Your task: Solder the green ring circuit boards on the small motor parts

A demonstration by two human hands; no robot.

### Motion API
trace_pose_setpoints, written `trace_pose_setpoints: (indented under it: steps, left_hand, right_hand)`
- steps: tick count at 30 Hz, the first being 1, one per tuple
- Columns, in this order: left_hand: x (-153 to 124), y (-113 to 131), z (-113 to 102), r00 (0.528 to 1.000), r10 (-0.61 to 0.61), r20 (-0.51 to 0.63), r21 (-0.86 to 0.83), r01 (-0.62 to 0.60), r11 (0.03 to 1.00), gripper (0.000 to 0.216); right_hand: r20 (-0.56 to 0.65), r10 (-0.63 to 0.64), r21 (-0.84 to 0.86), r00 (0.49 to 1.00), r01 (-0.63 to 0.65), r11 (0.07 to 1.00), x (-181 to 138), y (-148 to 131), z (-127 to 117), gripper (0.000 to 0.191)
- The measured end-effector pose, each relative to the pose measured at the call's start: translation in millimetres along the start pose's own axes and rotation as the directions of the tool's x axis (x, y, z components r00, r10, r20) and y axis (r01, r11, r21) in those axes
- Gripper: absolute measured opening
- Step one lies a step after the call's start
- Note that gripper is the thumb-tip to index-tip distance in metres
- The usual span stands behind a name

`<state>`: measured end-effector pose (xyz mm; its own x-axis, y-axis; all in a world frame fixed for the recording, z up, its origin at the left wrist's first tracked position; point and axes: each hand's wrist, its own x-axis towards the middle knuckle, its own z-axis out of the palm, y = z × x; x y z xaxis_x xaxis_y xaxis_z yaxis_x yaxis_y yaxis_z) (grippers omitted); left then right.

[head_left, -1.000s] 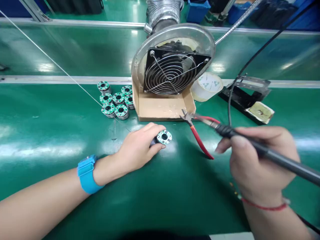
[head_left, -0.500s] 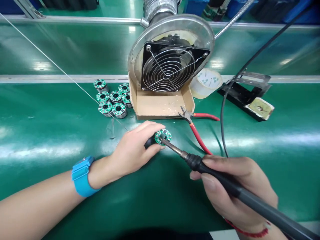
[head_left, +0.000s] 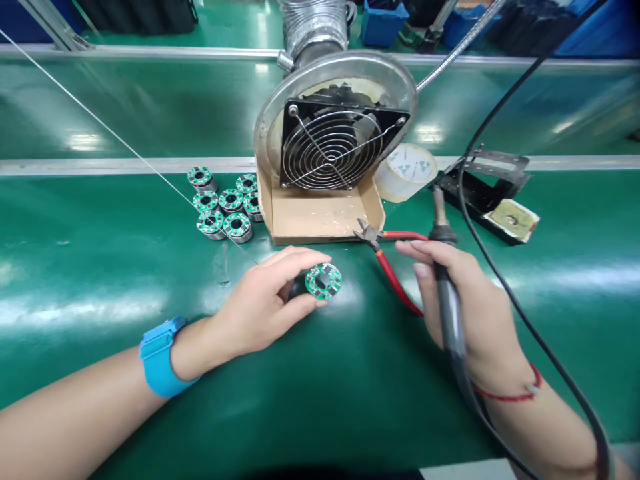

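Note:
My left hand [head_left: 260, 300] pinches a round green ring-shaped circuit board [head_left: 323, 281] at its edge between thumb and fingers, with a dark part behind it partly hidden by the fingers. My right hand [head_left: 465, 300] grips a black soldering iron [head_left: 450, 313] with its tip [head_left: 440, 207] pointing away from me, well clear of the board. Red-handled side cutters [head_left: 373, 237] lie just beyond the gap between my hands. Several ring boards on metal cylinders [head_left: 223, 207] stand grouped to the left of the tray.
A metal-framed fume extractor fan [head_left: 330, 147] with a ducted hose stands in a cardboard tray [head_left: 320, 220]. A tape roll [head_left: 405, 172], an iron stand [head_left: 480, 183] with a sponge [head_left: 513, 220], a thin solder wire [head_left: 135, 143] and a blue wrist strap [head_left: 160, 357] are present.
My right hand has drawn the soldering iron back from the board and turned its tip upward and away. The left hand and board stay nearly in place.

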<state>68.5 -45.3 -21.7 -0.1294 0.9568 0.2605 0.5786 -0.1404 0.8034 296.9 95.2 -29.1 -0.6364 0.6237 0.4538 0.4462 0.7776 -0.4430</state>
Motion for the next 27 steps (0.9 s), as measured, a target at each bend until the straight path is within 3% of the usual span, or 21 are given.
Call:
trace_pose_setpoints:
  steps: [1,4,5,9,12,21,27]
  left_hand:
    - [-0.1,0.0,-0.6,1.0,-0.002,0.003,-0.025,0.002,1.0,0.038]
    - [-0.8,0.0,-2.2,0.999,-0.024,0.031,-0.081,0.027,0.996,0.038]
    - [-1.4,-0.2,-2.4,0.998,-0.041,0.045,-0.1,0.046,0.994,0.039]
    - [-3.8,-1.8,-1.3,0.987,-0.135,0.085,-0.16,0.148,0.976,0.041]
    - [-3.3,-1.1,-0.5,0.98,-0.191,0.048,-0.112,0.196,0.974,0.033]
    - [-0.3,6.1,-2.2,0.994,-0.087,-0.061,0.069,0.091,0.993,0.032]
    - [-1.2,6.7,-1.3,0.997,-0.038,-0.07,0.156,0.048,0.987,0.036]
  right_hand:
    - [0.046,-0.013,-0.028,0.999,0.014,1.0,4.1,7.9,2.9,0.038]
    - [0.107,0.01,-0.098,0.994,0.001,0.995,9.8,25.8,13.0,0.081]
    - [0.118,0.025,-0.124,0.993,-0.01,0.992,9.7,29.5,16.0,0.087]
    - [0.126,0.031,-0.153,0.992,-0.011,0.988,5.5,37.5,19.6,0.052]
    - [0.121,0.014,-0.11,0.992,0.0,0.994,1.0,35.2,12.3,0.033]
    - [0.3,-0.201,0.015,0.933,0.206,0.979,-0.7,-16.1,-11.7,0.033]
    - [0.338,-0.235,-0.014,0.911,0.255,0.967,2.0,-18.7,-16.5,0.028]
